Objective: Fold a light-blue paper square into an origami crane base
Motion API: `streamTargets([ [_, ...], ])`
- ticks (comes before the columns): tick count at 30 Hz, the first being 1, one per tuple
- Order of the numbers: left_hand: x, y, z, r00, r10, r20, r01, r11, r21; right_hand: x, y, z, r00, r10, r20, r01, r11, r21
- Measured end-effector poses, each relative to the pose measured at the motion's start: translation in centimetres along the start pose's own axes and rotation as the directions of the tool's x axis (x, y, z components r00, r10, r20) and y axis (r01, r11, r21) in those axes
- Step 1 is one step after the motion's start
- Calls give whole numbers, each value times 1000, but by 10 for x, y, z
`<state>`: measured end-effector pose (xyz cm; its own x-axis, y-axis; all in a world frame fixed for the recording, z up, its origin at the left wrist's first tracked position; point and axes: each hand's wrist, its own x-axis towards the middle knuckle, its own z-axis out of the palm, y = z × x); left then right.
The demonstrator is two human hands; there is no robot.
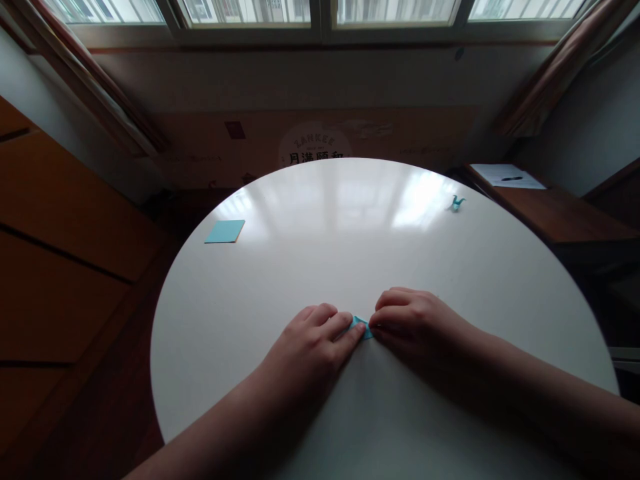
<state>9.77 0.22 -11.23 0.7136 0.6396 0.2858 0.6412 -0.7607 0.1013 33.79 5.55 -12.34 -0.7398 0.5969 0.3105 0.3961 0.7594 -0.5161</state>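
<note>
A small piece of folded blue paper point(369, 333) lies on the white round table point(350, 267), between my two hands. My left hand point(320, 337) presses on its left part, the thumb and index finger closed on it. From the right, my right hand point(413, 317) pinches the paper's right edge with its fingers curled together. Much of the paper is hidden under the fingertips, so its full shape cannot be made out.
A stack of square blue paper point(224, 231) lies at the table's far left. A small folded blue paper bird point(457, 203) stands at the far right. Beyond the table's right edge, a brown wooden surface point(570, 213) holds white sheets point(493, 175) and a dark pen point(512, 179).
</note>
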Motion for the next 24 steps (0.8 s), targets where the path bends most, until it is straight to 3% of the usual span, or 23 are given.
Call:
streamTargets([
  [6,0,0,1,1000,-4,-28,3,1000,-12,-1,0,-5,999,21,49,-23,999,31],
  [12,-1,2,4,999,-19,-30,19,1000,1,3,-4,-8,992,-37,117,50,992,-114],
  [16,-1,3,3,998,-38,-46,37,999,-12,3,-7,-9,993,-12,121,27,993,-119],
  [24,15,5,3,982,-180,58,181,983,-12,3,-5,-3,997,-36,62,45,987,-153],
])
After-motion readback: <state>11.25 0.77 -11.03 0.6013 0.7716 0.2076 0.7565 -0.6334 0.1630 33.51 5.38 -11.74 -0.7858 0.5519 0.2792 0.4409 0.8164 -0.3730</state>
